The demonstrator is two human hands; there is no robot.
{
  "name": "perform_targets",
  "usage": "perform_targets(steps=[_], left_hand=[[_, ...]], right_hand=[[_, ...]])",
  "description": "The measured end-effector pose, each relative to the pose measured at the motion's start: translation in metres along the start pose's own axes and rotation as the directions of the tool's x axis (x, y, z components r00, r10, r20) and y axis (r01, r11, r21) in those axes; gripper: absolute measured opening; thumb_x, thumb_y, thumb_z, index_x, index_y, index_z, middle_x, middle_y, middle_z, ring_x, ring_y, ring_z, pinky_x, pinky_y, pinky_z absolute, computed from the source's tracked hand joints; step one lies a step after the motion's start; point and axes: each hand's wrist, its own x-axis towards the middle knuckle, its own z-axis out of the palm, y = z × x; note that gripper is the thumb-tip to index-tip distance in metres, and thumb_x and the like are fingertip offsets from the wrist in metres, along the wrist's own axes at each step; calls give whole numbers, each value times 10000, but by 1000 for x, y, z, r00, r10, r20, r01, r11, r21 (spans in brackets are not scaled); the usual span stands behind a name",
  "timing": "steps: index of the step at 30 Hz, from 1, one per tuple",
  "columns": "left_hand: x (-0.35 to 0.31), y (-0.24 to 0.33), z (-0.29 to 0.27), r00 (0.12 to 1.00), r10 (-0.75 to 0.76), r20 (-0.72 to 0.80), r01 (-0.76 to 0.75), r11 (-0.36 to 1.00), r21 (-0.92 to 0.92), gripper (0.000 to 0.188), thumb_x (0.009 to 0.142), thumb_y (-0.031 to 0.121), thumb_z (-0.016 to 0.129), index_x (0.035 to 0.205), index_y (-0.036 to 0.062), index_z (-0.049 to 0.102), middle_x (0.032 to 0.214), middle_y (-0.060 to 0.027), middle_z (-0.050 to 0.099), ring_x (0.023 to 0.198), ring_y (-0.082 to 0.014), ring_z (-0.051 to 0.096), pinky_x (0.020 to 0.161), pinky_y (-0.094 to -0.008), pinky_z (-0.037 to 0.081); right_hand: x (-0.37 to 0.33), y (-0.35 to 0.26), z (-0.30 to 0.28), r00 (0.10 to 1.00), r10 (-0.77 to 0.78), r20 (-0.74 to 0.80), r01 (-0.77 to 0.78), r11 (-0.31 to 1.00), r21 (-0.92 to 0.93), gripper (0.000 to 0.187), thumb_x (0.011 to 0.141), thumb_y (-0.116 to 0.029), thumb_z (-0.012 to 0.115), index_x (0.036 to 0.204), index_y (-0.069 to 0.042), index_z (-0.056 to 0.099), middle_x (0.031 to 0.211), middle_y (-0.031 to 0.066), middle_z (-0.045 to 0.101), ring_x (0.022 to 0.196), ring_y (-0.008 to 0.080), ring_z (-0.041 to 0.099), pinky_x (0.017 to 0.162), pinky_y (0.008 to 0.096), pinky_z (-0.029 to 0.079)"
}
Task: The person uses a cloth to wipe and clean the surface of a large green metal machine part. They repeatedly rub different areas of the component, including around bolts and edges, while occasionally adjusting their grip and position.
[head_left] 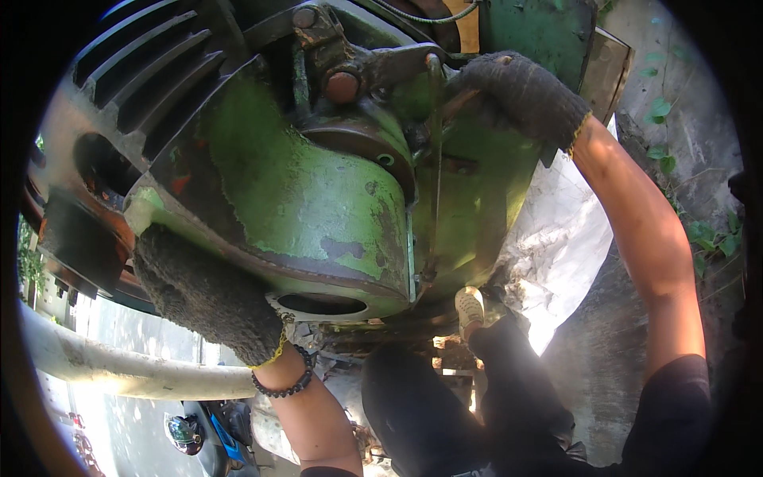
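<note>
Green housing (318, 191), dark oval opening (322, 304), gloved hands (203, 294) (517, 87) either side

Legible markings: none.
No letters, numbers or signs can be read on the green machine (334, 203), the pale pipe (135, 370) or the shoe (470, 304); the helmet (185, 434) appears too small for lettering to be made out.

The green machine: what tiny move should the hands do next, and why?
Perhaps a gentle test nudge of the metal linkage with the right hand: that gloved hand is at the linkage's end, while the left hand is at the lower edge of the green casing.
</note>
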Motion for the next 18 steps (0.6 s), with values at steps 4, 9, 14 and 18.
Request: perform_targets(steps=[4, 9, 14, 18], left_hand=[[10, 4, 0, 961, -77, 265, -122, 742, 659, 343, 1053, 166, 446, 1260, -34, 631, 1284, -213, 632, 1195, -359, 589, 1047, -465, 447], [21, 38, -8, 934, -351, 62, 350, 873, -339, 368, 1058, 249, 488, 1185, -53, 656, 1159, -197, 678, 1053, -333, 639, 948, -428, 479], [32, 53, -17, 874, -473, 114, 472, 769, -431, 401, 1054, 298, 508, 1159, -58, 660, 1126, -199, 682, 1013, -325, 644, 912, -415, 482], [30, 53, -17, 894, -435, 112, 443, 816, -370, 398, 1052, 308, 514, 1161, -49, 653, 1114, -202, 687, 999, -327, 646, 906, -418, 486]], right_hand=[[-7, -18, -3, 898, -439, -38, 338, 742, -579, 198, 929, -201, 646, 1052, -75, 735, 756, -3, 668, 615, 78, 596, 533, 265, 490], [13, -19, 1, 492, -810, 320, 536, -8, -844, 178, 905, -195, 673, 999, -51, 718, 742, 31, 659, 597, 125, 621, 552, 293, 526], [-9, -20, -16, 936, -343, 78, 280, 594, -754, 137, 905, -176, 683, 959, -54, 714, 798, 23, 666, 637, 132, 637, 576, 297, 546], [-8, -8, -2, 925, -379, 41, 342, 776, -530, 114, 911, -168, 678, 952, -71, 723, 830, 21, 675, 664, 131, 638, 597, 297, 553]])
